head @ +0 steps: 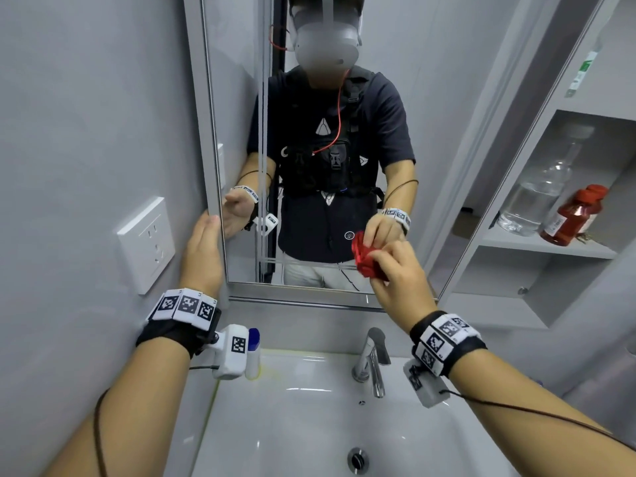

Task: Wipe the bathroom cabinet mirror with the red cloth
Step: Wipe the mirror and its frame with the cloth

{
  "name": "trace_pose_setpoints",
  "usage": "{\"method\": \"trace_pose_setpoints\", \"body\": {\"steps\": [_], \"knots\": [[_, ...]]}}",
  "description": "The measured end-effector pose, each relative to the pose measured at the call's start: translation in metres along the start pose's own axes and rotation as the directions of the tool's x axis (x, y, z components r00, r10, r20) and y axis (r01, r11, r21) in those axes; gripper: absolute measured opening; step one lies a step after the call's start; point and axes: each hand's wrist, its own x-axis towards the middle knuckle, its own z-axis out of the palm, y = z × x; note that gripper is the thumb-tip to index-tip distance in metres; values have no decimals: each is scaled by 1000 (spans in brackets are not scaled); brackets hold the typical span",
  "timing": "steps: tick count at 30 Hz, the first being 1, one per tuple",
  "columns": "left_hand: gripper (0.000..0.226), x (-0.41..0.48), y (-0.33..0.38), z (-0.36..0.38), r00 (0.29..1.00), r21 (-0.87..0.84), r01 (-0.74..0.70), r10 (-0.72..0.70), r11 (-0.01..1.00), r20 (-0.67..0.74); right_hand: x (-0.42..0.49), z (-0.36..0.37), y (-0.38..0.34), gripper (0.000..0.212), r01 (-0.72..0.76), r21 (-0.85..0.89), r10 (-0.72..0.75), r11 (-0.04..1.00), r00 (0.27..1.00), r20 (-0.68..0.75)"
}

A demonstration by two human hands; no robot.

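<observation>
The cabinet mirror (440,98) hangs above the white sink (309,425); the left hand (203,253) touches its left edge, fingers straight and together; the right hand (399,280) — fingers curled tight — bunches the red cloth (366,259) against the lower-right glass.
</observation>
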Motion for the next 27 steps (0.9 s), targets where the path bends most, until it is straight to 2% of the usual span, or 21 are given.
{"method": "trace_pose_setpoints", "body": {"steps": [2,4,10,11,14,16,18,21,23,25,27], "knots": [[53,1,3,2,1000,1,-5,5,1000,-5,25,-8,-2,19,-16,7,16,1000,988,-152],[52,2,3,-1,1000,-2,-1,1,1000,-15,41,-6,-3,20,-13,7,14,1000,978,-207],[52,-4,0,-5,1000,17,12,-12,1000,-12,-1,17,-4,15,88,-24,-86,996,993,83],[51,-3,-1,-5,1000,12,8,-8,1000,-7,2,15,-3,15,95,-14,-94,995,994,59],[47,-3,-1,-4,1000,21,2,-3,1000,10,27,11,-1,18,56,-3,-56,998,989,-134],[39,-5,0,-4,1000,23,12,-12,1000,1,31,13,-3,17,22,-9,-23,1000,984,-179],[27,-8,4,-4,1000,30,3,-4,1000,5,17,24,-8,9,69,-53,-74,996,993,-88],[35,-8,4,-4,1000,4,18,-18,1000,17,-5,32,-12,8,149,-75,-143,986,987,78],[34,-8,2,-5,999,6,19,-19,1000,26,8,28,-12,11,96,-25,-97,995,995,-27],[42,-9,1,-4,999,14,30,-31,999,28,31,21,-11,16,39,-5,-40,999,985,-168],[49,-9,1,-4,999,7,35,-35,999,9,41,22,-10,17,62,0,-61,998,983,-176]]}}
